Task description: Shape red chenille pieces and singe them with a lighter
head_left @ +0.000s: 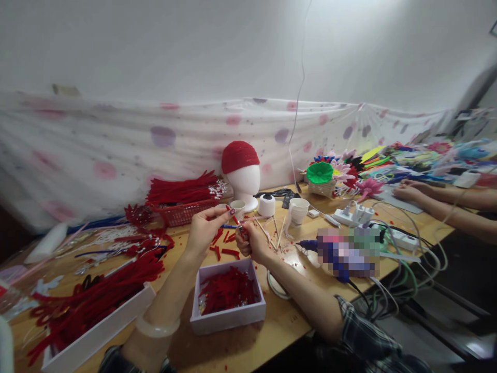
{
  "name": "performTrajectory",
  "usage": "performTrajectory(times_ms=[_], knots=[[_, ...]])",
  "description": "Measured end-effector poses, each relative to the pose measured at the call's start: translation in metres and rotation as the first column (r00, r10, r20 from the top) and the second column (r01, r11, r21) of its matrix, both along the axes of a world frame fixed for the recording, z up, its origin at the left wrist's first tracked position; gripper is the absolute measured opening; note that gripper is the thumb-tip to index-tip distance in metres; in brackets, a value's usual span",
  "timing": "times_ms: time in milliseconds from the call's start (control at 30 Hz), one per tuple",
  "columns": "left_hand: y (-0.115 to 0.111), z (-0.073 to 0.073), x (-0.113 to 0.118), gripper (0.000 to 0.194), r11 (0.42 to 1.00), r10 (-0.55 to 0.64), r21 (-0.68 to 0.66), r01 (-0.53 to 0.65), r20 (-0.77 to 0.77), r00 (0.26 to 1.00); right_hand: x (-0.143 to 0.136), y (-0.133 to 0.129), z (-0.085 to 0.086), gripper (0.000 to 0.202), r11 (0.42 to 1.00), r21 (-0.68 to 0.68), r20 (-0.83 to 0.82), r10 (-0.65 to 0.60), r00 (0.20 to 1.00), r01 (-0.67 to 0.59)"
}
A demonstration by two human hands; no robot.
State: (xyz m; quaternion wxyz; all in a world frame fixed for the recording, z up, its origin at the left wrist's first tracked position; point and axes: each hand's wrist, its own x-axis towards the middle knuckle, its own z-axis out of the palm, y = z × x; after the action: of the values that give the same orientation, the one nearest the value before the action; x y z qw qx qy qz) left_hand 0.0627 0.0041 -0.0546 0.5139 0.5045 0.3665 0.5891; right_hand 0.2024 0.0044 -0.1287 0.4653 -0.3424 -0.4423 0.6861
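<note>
My left hand [212,224] pinches a short red strip [234,216] between thumb and fingertips, above the wooden table. Close to its right, my right hand [250,239] is closed with its fingers curled round something small that I cannot make out. Below both hands sits a white box [229,324] holding red fuzzy pieces [227,291]. Several short red pieces [230,253] lie on the table behind the box. A white foam head [245,181] with a red cap [239,156] stands behind my hands.
At the left are a long white box [104,329] of red stems and a red basket [182,211]. A white cup [298,211], a glue gun [308,245], power strips [404,239] and cables lie right. A flower basket [320,187] stands behind; another person's hands [409,190] are far right.
</note>
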Motion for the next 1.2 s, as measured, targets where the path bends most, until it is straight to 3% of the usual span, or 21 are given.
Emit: performTrajectory(times_ms=[700,900,1000,1100,1200], knots=[[0.002,-0.001,-0.003,0.056,0.999,-0.004,-0.041,0.004,-0.014,1.0,-0.001,-0.003,0.005,0.048,0.996,0.067,-0.008,0.052,0.999,-0.051],[0.006,0.001,-0.008,0.052,0.997,-0.025,-0.072,0.025,0.005,1.0,0.004,-0.002,0.007,0.056,0.996,0.076,-0.132,-0.034,0.991,0.044],[0.006,0.002,-0.014,0.043,0.991,-0.103,-0.099,0.095,-0.077,0.992,0.004,-0.002,0.007,0.054,0.993,0.055,-0.193,-0.092,0.977,0.104],[0.003,0.005,-0.023,0.026,0.957,-0.288,-0.134,0.257,-0.318,0.903,0.004,-0.001,0.008,0.056,0.985,0.016,-0.236,-0.165,0.958,0.173],[0.0,0.005,-0.03,0.012,0.843,-0.527,-0.23,0.486,-0.533,0.662,0.006,0.001,0.009,0.057,0.972,-0.022,-0.266,-0.23,0.936,0.233]])
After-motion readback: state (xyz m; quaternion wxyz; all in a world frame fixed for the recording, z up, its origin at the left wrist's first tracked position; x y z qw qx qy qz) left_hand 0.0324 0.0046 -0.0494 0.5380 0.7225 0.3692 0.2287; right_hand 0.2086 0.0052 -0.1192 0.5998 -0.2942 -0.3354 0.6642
